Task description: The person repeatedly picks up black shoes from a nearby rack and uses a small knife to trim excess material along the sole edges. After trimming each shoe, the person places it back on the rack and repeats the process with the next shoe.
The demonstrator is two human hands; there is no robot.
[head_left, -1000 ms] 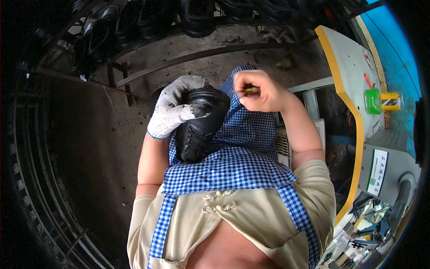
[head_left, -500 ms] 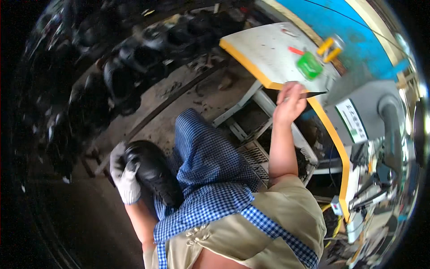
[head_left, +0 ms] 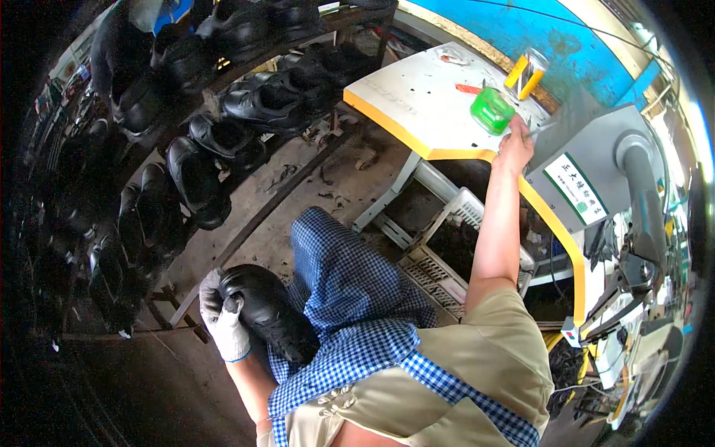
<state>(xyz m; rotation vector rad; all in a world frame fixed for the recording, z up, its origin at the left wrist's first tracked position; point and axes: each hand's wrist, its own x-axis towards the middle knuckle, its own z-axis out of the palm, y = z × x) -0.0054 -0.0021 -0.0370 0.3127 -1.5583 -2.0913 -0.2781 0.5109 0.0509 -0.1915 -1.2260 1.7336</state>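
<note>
My left hand, in a white glove, is closed on a black shoe, which rests against my lap on the checked apron. Over the white tabletop my bare right hand reaches out at arm's length. Its fingers are bent together beside a green tub; a thin greyish thing shows at the fingertips, too small to make out. Behind the tub stands a yellow and silver can, and an orange-red strip lies left of it.
Several black shoes stand on dark racks to the left. A grey machine with a hose sits on the table's right. Below the table is a white plastic crate. The table's yellow edge faces me.
My right hand has moved farther out over the table, up to the green tub; the dark pointed tool seen in it before no longer shows clearly. My left hand still holds the shoe.
</note>
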